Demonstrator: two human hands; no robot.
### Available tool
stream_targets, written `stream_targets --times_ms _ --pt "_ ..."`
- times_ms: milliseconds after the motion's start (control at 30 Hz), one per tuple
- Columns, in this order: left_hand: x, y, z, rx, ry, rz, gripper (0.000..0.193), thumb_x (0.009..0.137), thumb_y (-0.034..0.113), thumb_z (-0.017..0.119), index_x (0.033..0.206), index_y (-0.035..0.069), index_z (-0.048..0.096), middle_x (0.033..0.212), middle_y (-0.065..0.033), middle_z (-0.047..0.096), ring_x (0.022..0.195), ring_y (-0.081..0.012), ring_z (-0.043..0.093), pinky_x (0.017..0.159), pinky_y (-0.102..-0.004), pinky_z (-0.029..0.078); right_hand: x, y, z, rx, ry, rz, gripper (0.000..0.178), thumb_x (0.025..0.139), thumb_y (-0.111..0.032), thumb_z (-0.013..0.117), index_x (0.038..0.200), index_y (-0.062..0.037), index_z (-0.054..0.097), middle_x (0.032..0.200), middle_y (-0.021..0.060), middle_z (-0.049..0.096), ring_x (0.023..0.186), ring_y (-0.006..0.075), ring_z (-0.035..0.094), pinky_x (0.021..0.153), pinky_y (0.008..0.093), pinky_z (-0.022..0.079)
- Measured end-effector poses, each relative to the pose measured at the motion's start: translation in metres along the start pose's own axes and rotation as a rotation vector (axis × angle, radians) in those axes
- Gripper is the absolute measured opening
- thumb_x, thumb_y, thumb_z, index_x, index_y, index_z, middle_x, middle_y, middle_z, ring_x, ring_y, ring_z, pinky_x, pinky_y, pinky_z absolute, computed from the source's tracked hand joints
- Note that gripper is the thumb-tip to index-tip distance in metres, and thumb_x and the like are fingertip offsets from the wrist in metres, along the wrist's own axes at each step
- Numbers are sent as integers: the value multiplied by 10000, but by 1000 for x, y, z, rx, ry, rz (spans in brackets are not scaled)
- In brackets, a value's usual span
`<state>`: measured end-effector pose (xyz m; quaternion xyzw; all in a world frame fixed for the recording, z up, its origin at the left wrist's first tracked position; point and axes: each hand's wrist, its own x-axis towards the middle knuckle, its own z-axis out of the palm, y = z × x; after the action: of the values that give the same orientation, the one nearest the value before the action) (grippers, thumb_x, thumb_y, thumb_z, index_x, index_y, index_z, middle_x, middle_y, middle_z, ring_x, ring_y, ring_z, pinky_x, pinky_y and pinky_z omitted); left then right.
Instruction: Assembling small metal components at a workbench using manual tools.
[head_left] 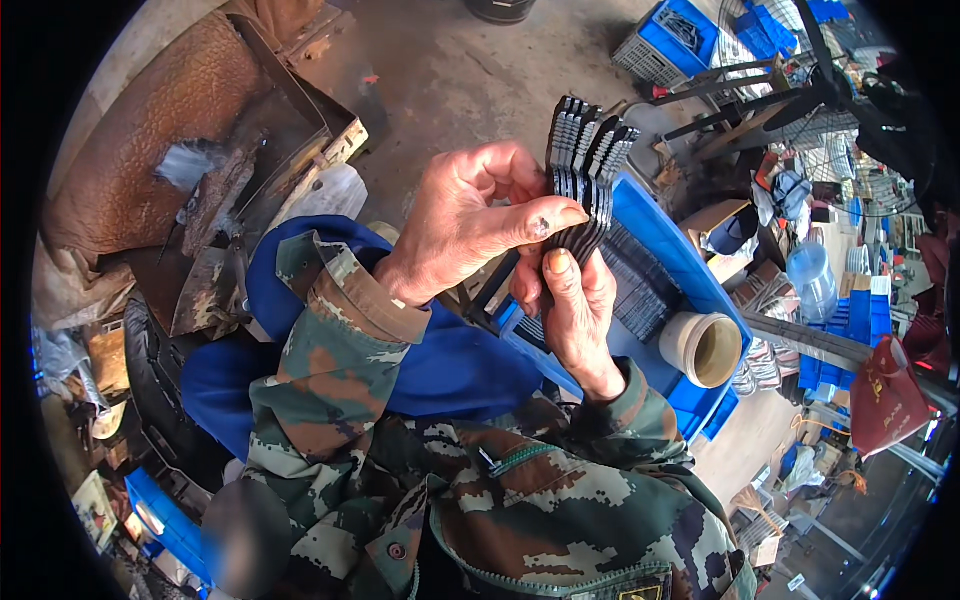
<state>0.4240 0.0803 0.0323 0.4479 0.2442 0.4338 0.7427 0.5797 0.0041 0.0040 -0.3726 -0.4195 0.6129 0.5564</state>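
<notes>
In front of my chest, my left hand and my right hand are both closed on a stack of thin dark metal plates. The stack stands roughly upright, its shiny notched edges fanned a little at the top. My left thumb presses across its face, while the right thumb and fingers grip the lower end. Beyond my right hand is a blue plastic crate with rows of similar dark plates packed inside. A beige plastic tub sits at the crate's near right corner.
To the left stands a rusty metal bin or frame beside a brown leathery cover. Another blue crate holds parts at the far right. A black fan, a red bag and a clear water bottle are on the right.
</notes>
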Motion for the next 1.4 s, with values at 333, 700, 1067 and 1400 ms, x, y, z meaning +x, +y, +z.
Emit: stream_targets --times_ms 333,700,1067,1400 --pt "0 -3 -1 80 19 61 169 902 76 713 890 -12 569 828 -71 660 724 -100 643 620 -255 560 -2 -2 3 -23 13 18 331 1033 -288 550 1158 17 573 757 17 567 606 58 468 535 210 381" --pt "5 -9 -3 551 78 121 240 1008 213 591 1019 -12 672 883 -35 666 781 -76 597 705 -223 482 -19 -39 -92 -520 292 212 351 1012 -402 565 1010 -53 609 647 -40 486 538 60 442 488 220 349" --pt "-32 25 -35 440 318 481 314 1027 221 493 1040 -40 666 868 -74 642 785 -141 570 743 -283 462 -155 -175 -310 -1480 348 949 352 924 -336 604 838 -9 698 537 45 532 449 154 548 428 336 429" --pt "-172 41 -188 832 831 203 408 1060 230 371 1194 -60 624 1167 -144 636 1134 -223 570 1051 -351 397 -153 -90 -391 -1498 291 1283 364 880 -378 625 862 -22 697 701 101 664 583 238 647 538 404 509"
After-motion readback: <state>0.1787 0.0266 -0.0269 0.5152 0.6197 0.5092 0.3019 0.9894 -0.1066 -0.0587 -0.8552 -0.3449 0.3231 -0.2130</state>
